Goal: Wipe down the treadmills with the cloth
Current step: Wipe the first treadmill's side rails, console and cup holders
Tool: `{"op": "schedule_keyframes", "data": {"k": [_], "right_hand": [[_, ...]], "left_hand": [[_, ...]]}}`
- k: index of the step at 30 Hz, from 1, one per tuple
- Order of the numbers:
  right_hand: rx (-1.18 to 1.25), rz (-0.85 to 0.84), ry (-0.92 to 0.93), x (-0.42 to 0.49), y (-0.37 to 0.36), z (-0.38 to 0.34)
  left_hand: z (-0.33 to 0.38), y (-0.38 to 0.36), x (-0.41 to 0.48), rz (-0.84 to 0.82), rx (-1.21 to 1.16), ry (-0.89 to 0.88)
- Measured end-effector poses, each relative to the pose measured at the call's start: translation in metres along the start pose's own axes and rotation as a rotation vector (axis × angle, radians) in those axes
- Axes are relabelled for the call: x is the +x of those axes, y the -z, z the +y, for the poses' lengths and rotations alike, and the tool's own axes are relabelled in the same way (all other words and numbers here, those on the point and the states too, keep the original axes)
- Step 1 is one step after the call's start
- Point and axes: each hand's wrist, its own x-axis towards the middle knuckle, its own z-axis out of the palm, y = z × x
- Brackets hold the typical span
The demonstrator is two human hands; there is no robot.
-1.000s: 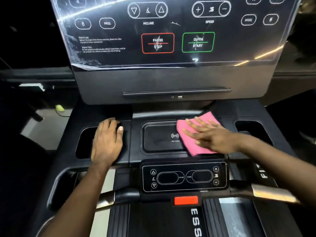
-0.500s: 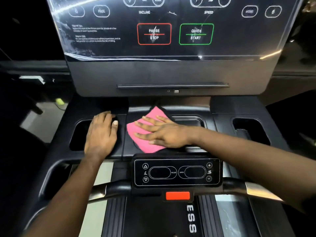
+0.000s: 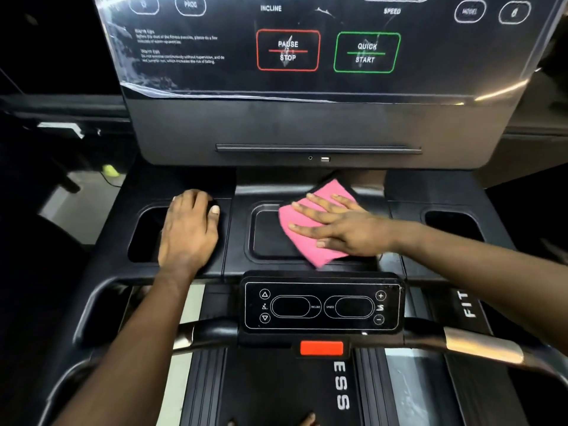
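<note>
Surface: black treadmill console deck point(image 3: 396, 195), flat, with a shallow centre recess point(image 3: 267, 238).
In the recess: pink cloth point(image 3: 330, 189) — folded, over its right half.
On the cloth: right hand point(image 3: 347, 229), fingers straight.
Left side: left hand point(image 3: 189, 232) palm-down — beside the cup pocket point(image 3: 144, 232).

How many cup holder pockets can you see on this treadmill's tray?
2. The left pocket lies partly under the left hand; the right pocket sits uncovered at the far right.

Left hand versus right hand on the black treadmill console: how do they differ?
The left hand rests bare on the black console ledge; the right hand presses the pink folded cloth onto the centre tray. Left fingers curl slightly; right fingers lie straight, spread. Both are palm-down.
</note>
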Motion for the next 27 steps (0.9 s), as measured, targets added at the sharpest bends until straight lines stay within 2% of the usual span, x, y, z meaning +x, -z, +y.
{"op": "schedule_keyframes", "data": {"k": [5,10,14,17,20,23,27], "right_hand": [[-0.01,0.018,0.103,0.069,0.013,-0.055],[0.148,-0.063,0.204,0.022,0.008,-0.031],[0.144,-0.144,0.066,-0.05,0.0,0.023],[0.137,-0.181,-0.008,-0.068,-0.005,0.034],[0.152,-0.117,0.007,-0.041,-0.007,0.016],[0.151,-0.084,0.113,0.009,0.003,-0.018],[0.13,-0.023,0.177,0.078,0.02,-0.073]], "left_hand": [[-0.002,0.0,-0.002,-0.012,-0.008,-0.005],[-0.006,0.0,-0.004,-0.028,-0.028,-0.039],[-0.006,-0.003,-0.004,-0.01,-0.022,-0.028],[-0.003,-0.004,-0.002,0.009,-0.011,-0.012],[-0.002,-0.003,0.001,0.014,0.001,-0.01],[-0.002,-0.003,0.001,0.019,0.002,-0.017],[-0.006,-0.002,0.0,0.02,-0.078,-0.023]]}}
